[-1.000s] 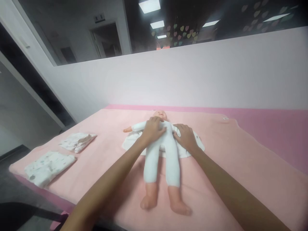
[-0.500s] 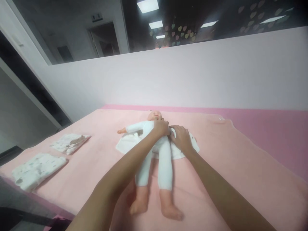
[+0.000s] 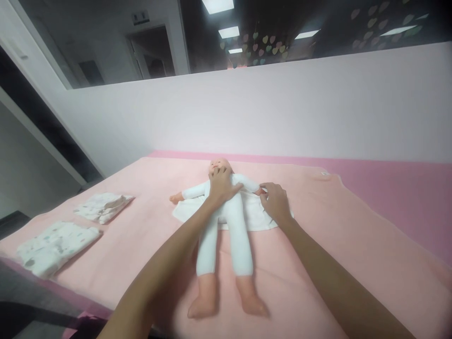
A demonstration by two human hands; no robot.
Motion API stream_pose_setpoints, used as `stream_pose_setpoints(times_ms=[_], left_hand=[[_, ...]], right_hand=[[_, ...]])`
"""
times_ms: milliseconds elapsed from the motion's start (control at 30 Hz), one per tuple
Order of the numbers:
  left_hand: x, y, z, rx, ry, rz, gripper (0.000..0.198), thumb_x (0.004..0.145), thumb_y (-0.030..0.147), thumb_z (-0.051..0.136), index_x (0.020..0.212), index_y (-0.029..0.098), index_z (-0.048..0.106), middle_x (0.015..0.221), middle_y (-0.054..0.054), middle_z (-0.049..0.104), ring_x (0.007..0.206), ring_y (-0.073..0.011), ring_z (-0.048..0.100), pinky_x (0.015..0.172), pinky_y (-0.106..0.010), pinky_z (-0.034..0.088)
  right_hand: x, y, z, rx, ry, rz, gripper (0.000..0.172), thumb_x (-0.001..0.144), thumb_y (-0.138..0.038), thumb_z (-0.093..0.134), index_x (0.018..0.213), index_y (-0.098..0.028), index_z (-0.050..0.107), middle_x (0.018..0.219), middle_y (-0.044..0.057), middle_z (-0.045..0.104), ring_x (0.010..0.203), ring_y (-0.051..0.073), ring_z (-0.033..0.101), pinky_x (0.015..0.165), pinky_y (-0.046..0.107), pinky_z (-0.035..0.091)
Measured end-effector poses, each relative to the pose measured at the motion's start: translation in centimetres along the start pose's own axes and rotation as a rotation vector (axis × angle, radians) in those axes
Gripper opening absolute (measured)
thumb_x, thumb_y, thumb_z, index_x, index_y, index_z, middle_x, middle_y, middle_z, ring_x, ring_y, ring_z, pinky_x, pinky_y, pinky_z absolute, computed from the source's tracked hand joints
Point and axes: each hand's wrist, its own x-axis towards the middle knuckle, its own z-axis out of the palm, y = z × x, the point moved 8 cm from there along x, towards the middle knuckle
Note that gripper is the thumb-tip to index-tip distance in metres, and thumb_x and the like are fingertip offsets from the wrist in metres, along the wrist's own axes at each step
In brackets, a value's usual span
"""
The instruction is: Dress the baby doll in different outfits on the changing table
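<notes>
Square lamps (image 3: pixel 229 32) are glowing white in the dark window (image 3: pixel 282 23), while soft, even light is falling on the pale wall (image 3: pixel 264 113) and pink blanket (image 3: pixel 300 263). Faint, blurry-edged shadows are lying beside the legs of the doll (image 3: pixel 239 240). The wide lens is stretching the view toward the corners, and fine detail is smearing on the folded clothes (image 3: pixel 58 245).

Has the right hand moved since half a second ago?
Yes: the right hand has shifted right, farther from the doll's body and nearer the small white label on the pink blanket.
</notes>
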Motion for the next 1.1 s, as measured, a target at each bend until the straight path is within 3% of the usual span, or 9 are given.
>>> stream_pose_setpoints(times_ms=[200,367,467,567,633,733,867,967,1100], left_hand=[[-0.5,-0.9,-0.8,-0.08,0.035,-0.053,0.038,0.081,0.049,0.072,0.107,0.024,0.059,0.124,-0.01,0.063,0.128,-0.0363,0.047,0.102,-0.049,0.038],[-0.8,-2.7,-2.5,-0.15,0.09,-0.107,0.033,0.082,0.046,0.071,0.1,0.023,0.056,0.118,-0.009,0.065,0.123,-0.0339,0.05,0.098,-0.047,0.042],[-1.0,-4.3,-3.2,-0.213,0.09,-0.175,0.027,0.085,0.044,0.067,0.097,0.024,0.053,0.111,-0.007,0.066,0.116,-0.0316,0.053,0.095,-0.044,0.045],[-0.9,-4.0,-2.7,-0.192,0.044,-0.154,0.032,0.084,0.047,0.068,0.104,0.025,0.056,0.118,-0.008,0.066,0.12,-0.0336,0.051,0.099,-0.046,0.044],[-0.8,-3.0,-1.8,-0.152,0.001,-0.105,0.041,0.082,0.05,0.07,0.113,0.025,0.058,0.126,-0.01,0.064,0.127,-0.0357,0.048,0.103,-0.049,0.042],[-0.5,-1.6,-0.5,-0.119,-0.057,-0.061,0.054,0.081,0.054,0.071,0.125,0.025,0.06,0.135,-0.011,0.061,0.133,-0.0376,0.044,0.11,-0.054,0.036],[-0.5,-1.1,0.2,-0.138,-0.135,-0.035,0.056,0.085,0.056,0.067,0.135,0.03,0.059,0.143,-0.008,0.059,0.138,-0.0375,0.041,0.115,-0.054,0.032],[-1.3,-1.0,-0.5,-0.199,-0.161,0.028,0.053,0.095,0.053,0.056,0.143,0.032,0.053,0.151,-0.005,0.054,0.142,-0.0343,0.04,0.116,-0.053,0.033],[-3.3,-2.7,-2.4,-0.27,-0.134,0.092,0.049,0.105,0.05,0.038,0.15,0.033,0.046,0.155,-0.003,0.051,0.142,-0.028,0.043,0.116,-0.048,0.035]], right_hand=[[-0.1,0.4,0.1,0.042,-0.059,0.043,0.038,0.089,-0.014,0.049,0.122,-0.025,0.064,0.116,0.008,0.07,0.108,0.028,0.059,0.093,0.04,0.043],[-0.1,2.4,0.6,0.085,-0.106,0.152,0.034,0.089,-0.015,0.049,0.119,-0.024,0.065,0.107,0.008,0.07,0.1,0.027,0.062,0.085,0.038,0.047],[0.2,2.3,0.8,0.104,-0.094,0.154,0.032,0.088,-0.017,0.054,0.116,-0.025,0.066,0.112,0.009,0.069,0.109,0.03,0.06,0.094,0.042,0.047],[1.1,1.6,-0.6,0.161,-0.046,0.147,0.042,0.088,-0.026,0.061,0.129,-0.022,0.059,0.128,0.013,0.063,0.122,0.032,0.056,0.1,0.045,0.047],[2.1,0.7,-1.9,0.345,-0.118,0.09,0.06,0.088,-0.033,0.066,0.143,-0.022,0.047,0.137,0.014,0.059,0.124,0.029,0.057,0.099,0.042,0.05],[3.2,-0.5,-4.0,0.608,-0.406,0.039,0.078,0.084,-0.043,0.075,0.152,-0.029,0.039,0.136,0.01,0.061,0.11,0.025,0.066,0.091,0.038,0.055],[3.3,-1.2,-6.4,0.539,-0.623,0.088,0.056,0.088,-0.054,0.071,0.138,-0.032,0.059,0.125,0.007,0.069,0.102,0.027,0.068,0.084,0.036,0.055],[3.2,-1.9,-6.3,0.394,-0.587,0.131,0.045,0.089,-0.054,0.068,0.128,-0.031,0.065,0.111,0.005,0.073,0.091,0.025,0.069,0.074,0.033,0.052],[2.9,-3.6,-4.5,0.085,-0.512,0.085,0.028,0.089,-0.052,0.066,0.09,-0.024,0.067,0.089,0.004,0.073,0.077,0.023,0.065,0.064,0.031,0.043]])
